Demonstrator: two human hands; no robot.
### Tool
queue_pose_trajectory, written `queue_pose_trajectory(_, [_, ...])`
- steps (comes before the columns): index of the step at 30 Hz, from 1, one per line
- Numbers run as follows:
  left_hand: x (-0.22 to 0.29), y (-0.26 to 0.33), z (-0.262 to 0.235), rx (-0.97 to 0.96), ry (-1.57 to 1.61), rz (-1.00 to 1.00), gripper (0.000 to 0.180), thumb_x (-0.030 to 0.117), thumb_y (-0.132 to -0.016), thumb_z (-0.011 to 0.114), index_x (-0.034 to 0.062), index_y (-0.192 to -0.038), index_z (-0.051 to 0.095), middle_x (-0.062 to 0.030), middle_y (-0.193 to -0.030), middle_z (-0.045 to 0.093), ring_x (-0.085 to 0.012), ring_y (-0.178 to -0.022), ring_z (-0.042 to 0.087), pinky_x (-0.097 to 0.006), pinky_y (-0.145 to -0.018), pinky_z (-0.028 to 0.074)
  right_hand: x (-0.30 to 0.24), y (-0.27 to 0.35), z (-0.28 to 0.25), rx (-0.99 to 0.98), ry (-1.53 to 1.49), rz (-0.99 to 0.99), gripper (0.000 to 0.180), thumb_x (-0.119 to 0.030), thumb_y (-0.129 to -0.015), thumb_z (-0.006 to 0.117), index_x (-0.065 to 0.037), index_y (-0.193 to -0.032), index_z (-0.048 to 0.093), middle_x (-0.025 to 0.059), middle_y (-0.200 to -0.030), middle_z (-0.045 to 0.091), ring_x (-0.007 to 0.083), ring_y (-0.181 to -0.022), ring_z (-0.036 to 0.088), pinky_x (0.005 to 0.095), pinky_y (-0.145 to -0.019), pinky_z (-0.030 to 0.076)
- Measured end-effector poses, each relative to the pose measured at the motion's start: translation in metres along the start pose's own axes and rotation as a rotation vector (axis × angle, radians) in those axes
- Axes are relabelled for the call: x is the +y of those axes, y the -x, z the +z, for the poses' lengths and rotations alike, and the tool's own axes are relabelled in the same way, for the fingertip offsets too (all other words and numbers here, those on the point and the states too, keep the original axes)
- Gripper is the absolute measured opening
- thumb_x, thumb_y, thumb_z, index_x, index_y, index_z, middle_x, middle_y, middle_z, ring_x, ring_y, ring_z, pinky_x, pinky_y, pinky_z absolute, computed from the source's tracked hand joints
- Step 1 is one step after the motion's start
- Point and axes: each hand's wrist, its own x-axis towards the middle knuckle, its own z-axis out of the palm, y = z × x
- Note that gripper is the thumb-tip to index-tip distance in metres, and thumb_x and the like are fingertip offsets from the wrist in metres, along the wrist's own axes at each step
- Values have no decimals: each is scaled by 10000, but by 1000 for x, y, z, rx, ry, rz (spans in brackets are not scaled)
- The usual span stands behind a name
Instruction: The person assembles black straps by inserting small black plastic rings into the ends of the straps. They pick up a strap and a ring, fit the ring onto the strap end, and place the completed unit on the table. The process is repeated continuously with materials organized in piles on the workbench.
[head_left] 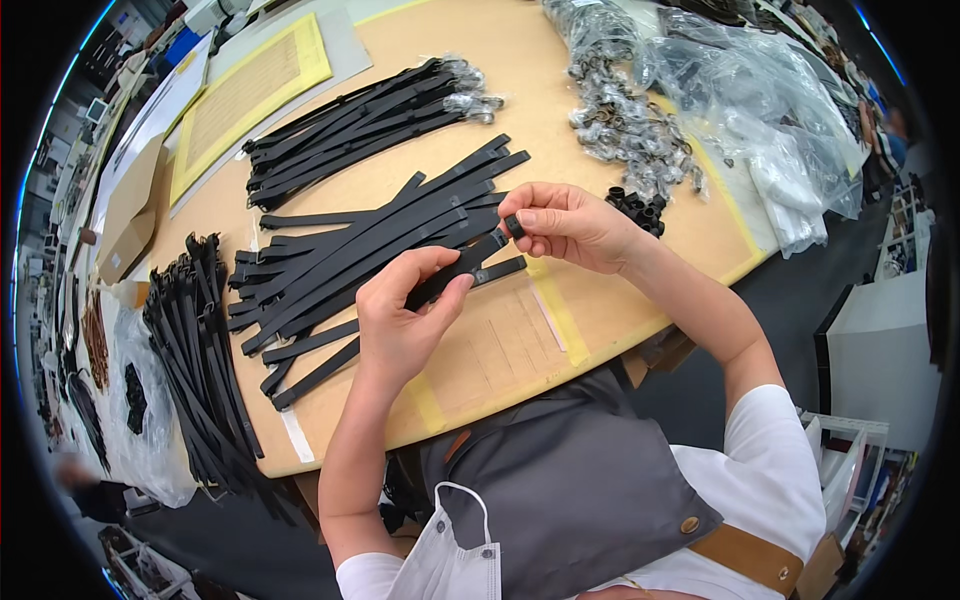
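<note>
Between the thumb and fingers of my left hand is a flat black strap, its end pointing up to the right. My right hand pinches a small black loop right at that end; whether the strap has entered the loop I cannot tell. Under and beyond my hands lies a loose pile of similar black straps. A heap of small black loops sits to the right of my right wrist.
Straps with plastic-wrapped ends lie at the back. Another strap bundle hangs over the left edge. Wrapped metal hardware and clear plastic bags cover the back right. Yellow tape marks the tan table.
</note>
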Motion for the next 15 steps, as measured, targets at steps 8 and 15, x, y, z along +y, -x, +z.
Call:
queue_pose_trajectory(8, [-2,1,-5,18,-58,7,216,9,-819,825,-14,-1011,727,-32,-842,717,-62,-732,644,-213,-657,500,17,-14,-4,-88,13,-22,172,-139,-1035,658,-45,-1179,659,51,-1076,717,95,-858,678,225,-786,564])
queue_pose_trajectory(15, [-2,1,1,1,-140,20,207,17,-804,825,-12,-987,733,-62,-833,714,-104,-686,643,-234,-618,498,16,-10,-1,-39,170,-63,224,-99,-998,687,-20,-1206,710,89,-1120,742,102,-894,697,242,-814,572])
